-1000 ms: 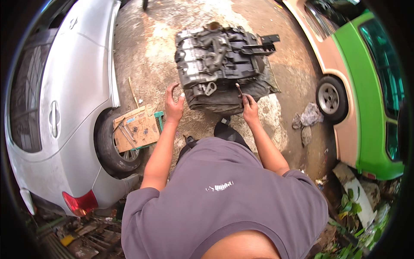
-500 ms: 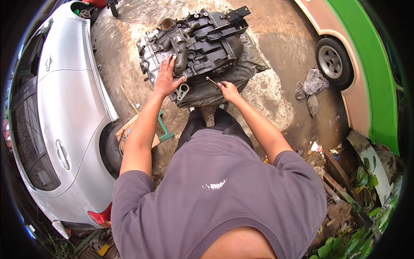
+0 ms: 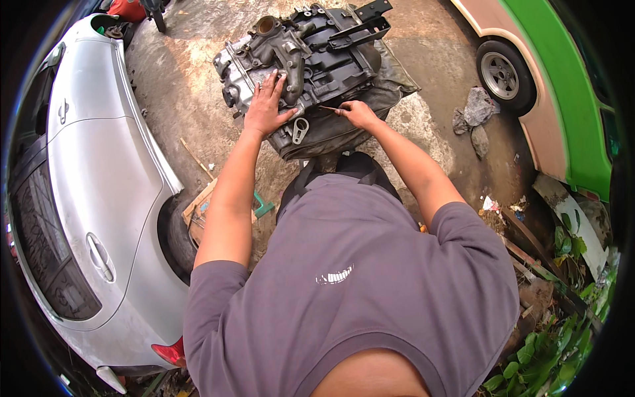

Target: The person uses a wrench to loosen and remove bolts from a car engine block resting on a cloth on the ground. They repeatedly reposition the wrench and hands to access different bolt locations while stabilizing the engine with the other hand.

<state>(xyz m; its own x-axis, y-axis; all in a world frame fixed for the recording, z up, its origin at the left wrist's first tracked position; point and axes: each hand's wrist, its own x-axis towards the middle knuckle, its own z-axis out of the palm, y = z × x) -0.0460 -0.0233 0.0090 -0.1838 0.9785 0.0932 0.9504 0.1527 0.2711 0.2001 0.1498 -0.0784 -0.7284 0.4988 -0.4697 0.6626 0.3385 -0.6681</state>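
A large metal engine (image 3: pixel 324 59) lies in front of me on a dark cloth (image 3: pixel 317 143). My left hand (image 3: pixel 266 108) rests on its near left part, fingers spread and pressing nothing closed. Beside that hand's thumb sits a light grey bracket with a round hole (image 3: pixel 300 130). My right hand (image 3: pixel 359 115) is closed round a thin rod-like tool (image 3: pixel 331 108). The tool's tip points left at the engine's near side; its exact kind is too small to tell, and whether it touches the engine is unclear.
On the left stands a silver car (image 3: pixel 109 172); on the right, a green and beige vehicle with a wheel (image 3: pixel 506 77). A grey rag (image 3: pixel 477 109) lies near that wheel. A wooden piece (image 3: pixel 198 208) and a green tool (image 3: pixel 263 204) are on the ground at my left. Planks and plants (image 3: pixel 529 351) fill the lower right.
My right hand has moved the rod-like tool closer to the engine's near side, its tip now further up. My left hand stays flat on the engine. The whole view has shifted slightly.
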